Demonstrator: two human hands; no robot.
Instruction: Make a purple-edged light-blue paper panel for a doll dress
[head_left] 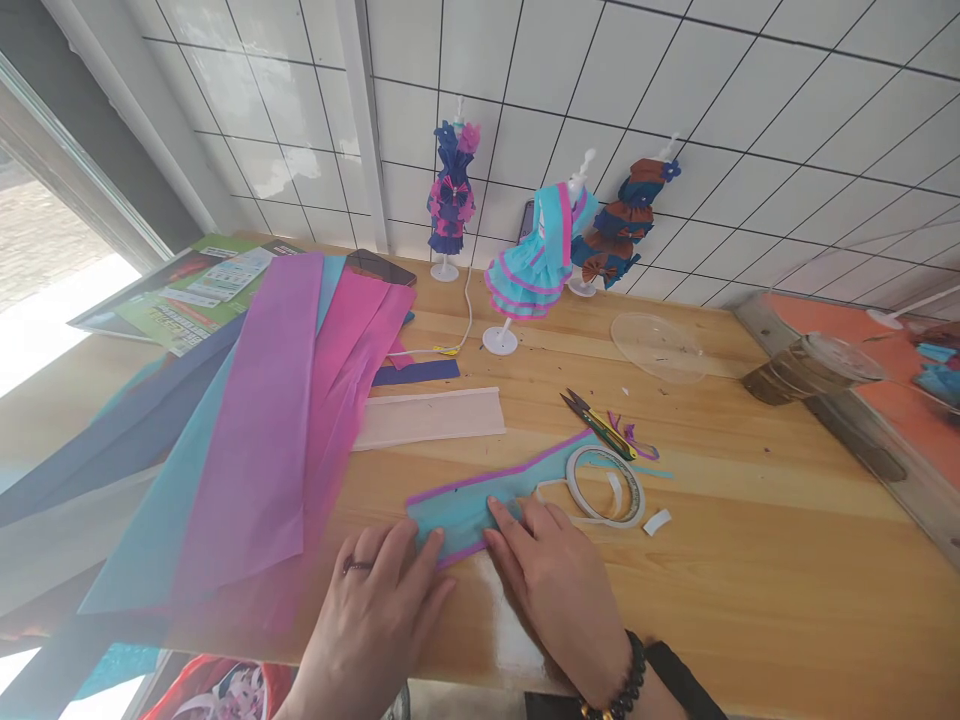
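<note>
A turquoise paper strip [465,512] with purple edging lies slantwise on the wooden table. The fingertips of my left hand [375,605] rest on its near left end, spread and slightly bent; a ring is on one finger. Further right, my right hand [551,575] lies with fingers stretched out, the tips pressing the strip's middle. A roll of double-sided tape [640,490] touches the strip's right part, a loose white tail running toward my right hand. Thread snips [611,428] with dark blades lie just beyond the roll. The strip's parts under my fingers are hidden.
Purple, pink and blue paper sheets [262,430] cover the left side. Behind stand three small dress forms: blue-pink [452,190], turquoise [536,265] and brown-blue [615,235]. A white paper strip [431,418], a clear lid [660,348] and a drink cup [802,368] are further back.
</note>
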